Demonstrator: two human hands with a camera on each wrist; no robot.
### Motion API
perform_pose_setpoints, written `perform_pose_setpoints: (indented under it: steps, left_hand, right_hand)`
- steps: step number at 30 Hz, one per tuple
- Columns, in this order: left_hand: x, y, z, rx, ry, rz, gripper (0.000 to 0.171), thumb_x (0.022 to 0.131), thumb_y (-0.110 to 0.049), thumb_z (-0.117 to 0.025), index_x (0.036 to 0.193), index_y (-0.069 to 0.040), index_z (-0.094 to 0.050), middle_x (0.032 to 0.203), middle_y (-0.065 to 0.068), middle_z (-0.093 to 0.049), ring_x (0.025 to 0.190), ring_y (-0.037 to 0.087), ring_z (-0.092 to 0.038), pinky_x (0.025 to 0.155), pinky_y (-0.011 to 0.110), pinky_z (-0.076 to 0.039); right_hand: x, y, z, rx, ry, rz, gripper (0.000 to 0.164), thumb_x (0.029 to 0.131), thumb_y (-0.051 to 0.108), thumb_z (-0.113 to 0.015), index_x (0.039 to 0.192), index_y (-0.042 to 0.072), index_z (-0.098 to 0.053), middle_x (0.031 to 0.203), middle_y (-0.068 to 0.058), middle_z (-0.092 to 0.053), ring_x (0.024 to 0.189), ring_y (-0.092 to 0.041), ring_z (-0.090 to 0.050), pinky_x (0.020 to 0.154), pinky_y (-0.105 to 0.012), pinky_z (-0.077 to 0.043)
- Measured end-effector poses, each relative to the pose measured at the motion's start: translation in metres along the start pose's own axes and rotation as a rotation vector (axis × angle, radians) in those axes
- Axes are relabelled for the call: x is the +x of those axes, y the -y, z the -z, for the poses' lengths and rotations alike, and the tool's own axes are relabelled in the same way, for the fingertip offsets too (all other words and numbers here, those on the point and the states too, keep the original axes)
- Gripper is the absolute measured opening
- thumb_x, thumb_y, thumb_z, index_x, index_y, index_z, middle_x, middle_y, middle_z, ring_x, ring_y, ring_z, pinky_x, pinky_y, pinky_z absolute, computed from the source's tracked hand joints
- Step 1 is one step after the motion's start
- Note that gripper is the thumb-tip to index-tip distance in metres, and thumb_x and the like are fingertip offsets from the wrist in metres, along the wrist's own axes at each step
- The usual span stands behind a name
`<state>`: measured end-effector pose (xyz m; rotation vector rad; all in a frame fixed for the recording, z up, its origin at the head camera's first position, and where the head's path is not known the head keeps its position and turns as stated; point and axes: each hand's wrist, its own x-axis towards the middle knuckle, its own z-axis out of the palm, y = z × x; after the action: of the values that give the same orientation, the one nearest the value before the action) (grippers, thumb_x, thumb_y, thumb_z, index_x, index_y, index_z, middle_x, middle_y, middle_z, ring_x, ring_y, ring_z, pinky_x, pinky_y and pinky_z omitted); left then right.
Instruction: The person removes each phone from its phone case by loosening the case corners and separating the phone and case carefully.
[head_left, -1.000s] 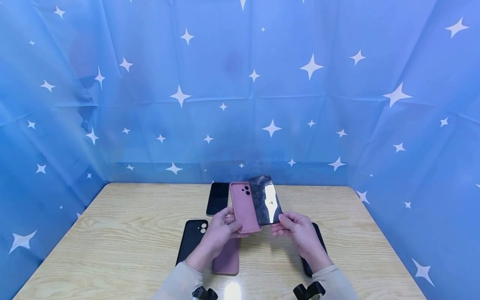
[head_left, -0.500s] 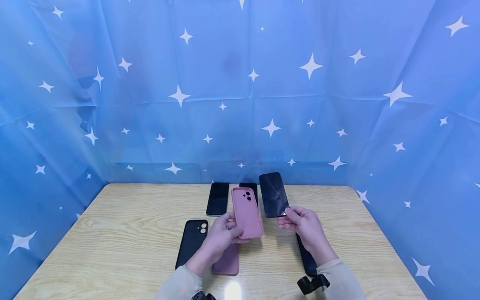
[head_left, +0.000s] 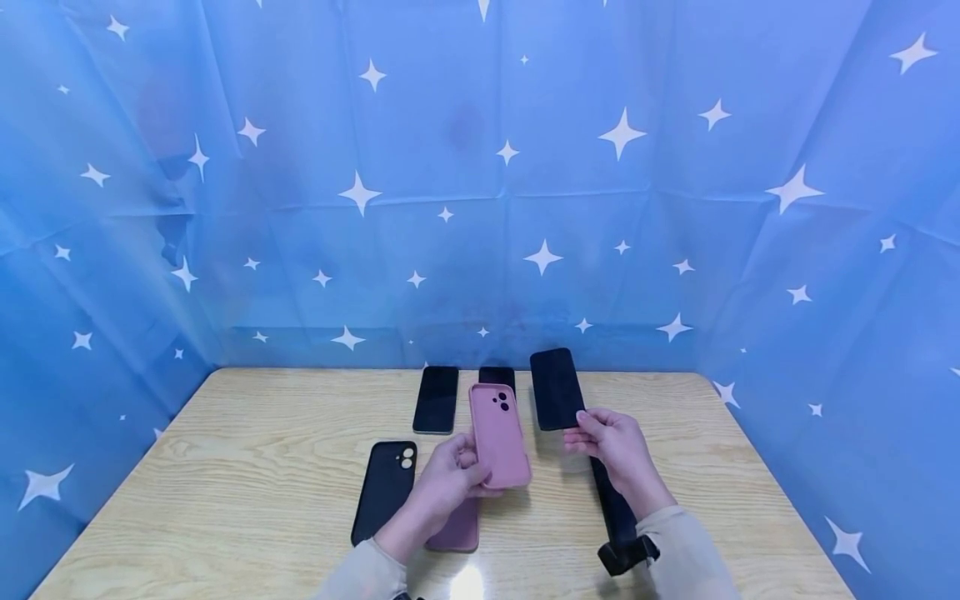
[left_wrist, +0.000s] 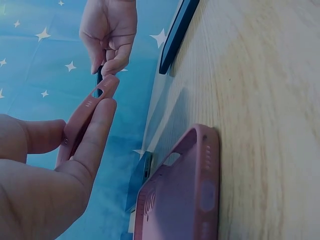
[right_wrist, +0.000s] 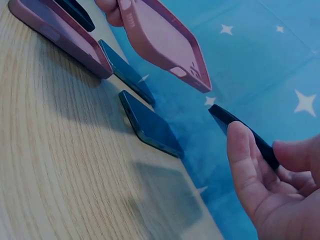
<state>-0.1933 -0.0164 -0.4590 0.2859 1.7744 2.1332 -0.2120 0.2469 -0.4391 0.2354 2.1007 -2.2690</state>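
My left hand (head_left: 450, 477) holds a pink phone case (head_left: 501, 437) by its lower left edge, above the table. The case's hollow inside and camera cutouts face me; in the left wrist view my thumb and fingers pinch its sides. To the right, my right hand (head_left: 617, 446) pinches a black phone (head_left: 557, 388) at its lower right corner, thumb on the dark face. In the right wrist view the held phone (right_wrist: 242, 131) shows nearly edge-on, apart from the pink case (right_wrist: 162, 37). Beneath my left hand lies a mauve phone case (head_left: 457, 527), partly hidden.
On the wooden table (head_left: 262, 467), a black phone case (head_left: 382, 492) lies left of the mauve one. Two dark phones, one left (head_left: 436, 400) and one right (head_left: 497, 375), lie at the back edge. Another dark slab (head_left: 613, 504) is partly under my right forearm. A starry blue curtain surrounds the table.
My right hand has moved the black phone rightward, away from the pink case, uncovering a phone at the back. My left hand has shifted the case slightly right and nearer me.
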Motion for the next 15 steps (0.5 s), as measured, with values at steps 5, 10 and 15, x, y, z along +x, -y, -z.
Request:
perform_pose_setpoints:
  steps: [5, 10, 15]
  left_hand:
    - [-0.001, 0.002, -0.002, -0.003, 0.002, 0.006, 0.038, 0.098, 0.013, -0.049, 0.135, 0.017, -0.045, 0.117, 0.03, -0.067, 0.11, 0.04, -0.07, 0.086, 0.044, -0.065]
    - [-0.003, 0.004, -0.004, -0.002, 0.009, 0.004, 0.032, 0.098, 0.014, -0.049, 0.13, 0.017, -0.046, 0.118, 0.035, -0.067, 0.108, 0.042, -0.07, 0.086, 0.046, -0.065]
    - [-0.003, 0.004, -0.006, -0.004, 0.014, -0.006, 0.033, 0.098, 0.014, -0.049, 0.131, 0.018, -0.046, 0.119, 0.037, -0.066, 0.109, 0.044, -0.07, 0.086, 0.047, -0.065]
  right_hand:
    - [0.005, -0.002, 0.001, -0.001, -0.021, -0.007, 0.025, 0.107, 0.006, -0.052, 0.116, -0.018, -0.054, 0.085, -0.015, -0.075, 0.074, -0.018, -0.075, 0.074, -0.028, -0.066]
    - [0.009, -0.005, 0.002, -0.003, -0.033, -0.01, 0.029, 0.108, 0.006, -0.052, 0.122, -0.02, -0.052, 0.084, -0.013, -0.075, 0.072, -0.015, -0.074, 0.072, -0.026, -0.065]
    - [0.012, -0.008, 0.002, 0.0, -0.051, -0.012, 0.03, 0.107, 0.006, -0.053, 0.122, -0.02, -0.054, 0.082, -0.012, -0.075, 0.07, -0.015, -0.074, 0.07, -0.025, -0.065]
